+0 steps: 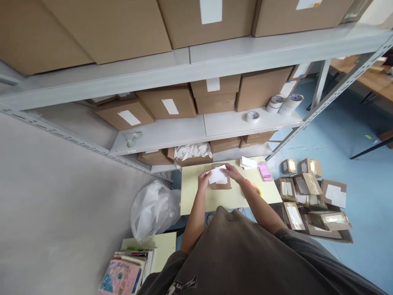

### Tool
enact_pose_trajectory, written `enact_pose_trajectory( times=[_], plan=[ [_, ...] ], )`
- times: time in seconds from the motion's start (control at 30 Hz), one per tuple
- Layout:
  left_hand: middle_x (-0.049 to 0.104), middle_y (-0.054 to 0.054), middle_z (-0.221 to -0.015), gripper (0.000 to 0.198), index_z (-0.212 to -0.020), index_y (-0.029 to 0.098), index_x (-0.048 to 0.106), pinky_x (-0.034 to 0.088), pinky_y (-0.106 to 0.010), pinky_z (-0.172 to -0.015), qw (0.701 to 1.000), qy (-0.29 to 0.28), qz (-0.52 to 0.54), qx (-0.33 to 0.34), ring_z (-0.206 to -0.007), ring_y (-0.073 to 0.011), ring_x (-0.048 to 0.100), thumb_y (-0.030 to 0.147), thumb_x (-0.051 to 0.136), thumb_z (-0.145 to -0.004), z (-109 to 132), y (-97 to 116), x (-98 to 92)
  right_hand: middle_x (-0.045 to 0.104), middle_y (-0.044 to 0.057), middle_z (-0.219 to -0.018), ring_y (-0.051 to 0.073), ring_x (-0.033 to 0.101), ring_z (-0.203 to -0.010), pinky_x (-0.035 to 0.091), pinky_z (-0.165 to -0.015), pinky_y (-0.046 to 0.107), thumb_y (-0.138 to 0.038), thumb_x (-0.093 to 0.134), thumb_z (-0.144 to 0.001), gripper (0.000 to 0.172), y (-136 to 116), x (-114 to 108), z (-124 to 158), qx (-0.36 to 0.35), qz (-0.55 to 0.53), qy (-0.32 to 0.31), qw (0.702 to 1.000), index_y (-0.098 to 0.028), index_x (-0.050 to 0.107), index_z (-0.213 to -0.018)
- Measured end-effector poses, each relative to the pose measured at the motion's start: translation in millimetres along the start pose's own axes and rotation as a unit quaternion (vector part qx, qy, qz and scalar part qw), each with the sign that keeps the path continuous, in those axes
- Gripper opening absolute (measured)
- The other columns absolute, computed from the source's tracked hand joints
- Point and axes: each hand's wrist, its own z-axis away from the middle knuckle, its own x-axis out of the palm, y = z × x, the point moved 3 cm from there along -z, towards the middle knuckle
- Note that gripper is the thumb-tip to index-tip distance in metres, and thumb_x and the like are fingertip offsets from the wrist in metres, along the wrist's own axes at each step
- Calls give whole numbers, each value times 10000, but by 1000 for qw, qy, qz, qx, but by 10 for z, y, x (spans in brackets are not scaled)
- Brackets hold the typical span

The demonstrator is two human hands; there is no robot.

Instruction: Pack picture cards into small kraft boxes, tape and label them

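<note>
A small brown cardboard box [221, 185] lies on a pale yellow table [196, 196]. Over it I hold a white paper label [217, 176] with both hands. My left hand [204, 179] pinches the label's left edge. My right hand [232, 173] grips its right side, fingers closed on it. A stack of white labels [248, 163] and a pink item [265, 171] lie further right on the table. Something red and yellow [256, 190] shows beside my right forearm.
Grey metal shelving [196, 127] behind the table carries brown cartons and tape rolls [253, 116]. Several small taped boxes [310, 196] lie on the blue floor at right. A clear plastic bag [153, 209] sits at left, and books [123, 274] are stacked nearer me.
</note>
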Motion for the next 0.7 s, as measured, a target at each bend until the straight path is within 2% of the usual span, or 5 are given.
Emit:
enact_pose_trajectory(
  times=[0.13,0.23,0.37,0.5,0.7],
  plan=[
    [804,-97,-953,707,-997,148,796,554,-304,-797,998,0,54,13,-875,-213,742,626,1006,-520,79,152,-430,585,-41,-622,131,513,-585,433,-554,267,-655,897,-687,540,-95,502,107,22,-74,20,997,-229,566,-681],
    [805,-112,-1037,682,-1009,178,787,557,-312,-853,996,-43,73,-22,-961,-219,753,590,1026,-522,158,161,-617,608,-32,-649,144,548,-624,484,-611,289,-651,915,-647,561,-122,829,141,22,-141,92,986,-238,538,-687],
    [794,-109,-914,621,-876,143,789,543,-311,-788,995,-75,50,-51,-861,-220,736,563,1035,-491,240,88,-686,681,-19,-721,170,624,-699,552,-714,334,-582,989,-527,552,-97,1190,224,41,-172,121,977,-232,606,-717],
    [775,-66,-824,552,-882,142,801,526,-298,-745,998,-33,56,12,-775,-198,697,580,974,-594,206,147,-736,684,-14,-672,170,645,-675,543,-703,323,-525,1010,-546,490,-116,1277,382,65,-92,79,990,-221,654,-694],
    [766,-43,-827,478,-879,158,797,515,-279,-742,996,-10,40,76,-781,-191,679,570,926,-674,165,335,-666,795,45,-873,186,723,-763,549,-740,315,-576,899,-725,409,-309,1064,616,46,-78,12,996,-217,775,-876]
  ],
)
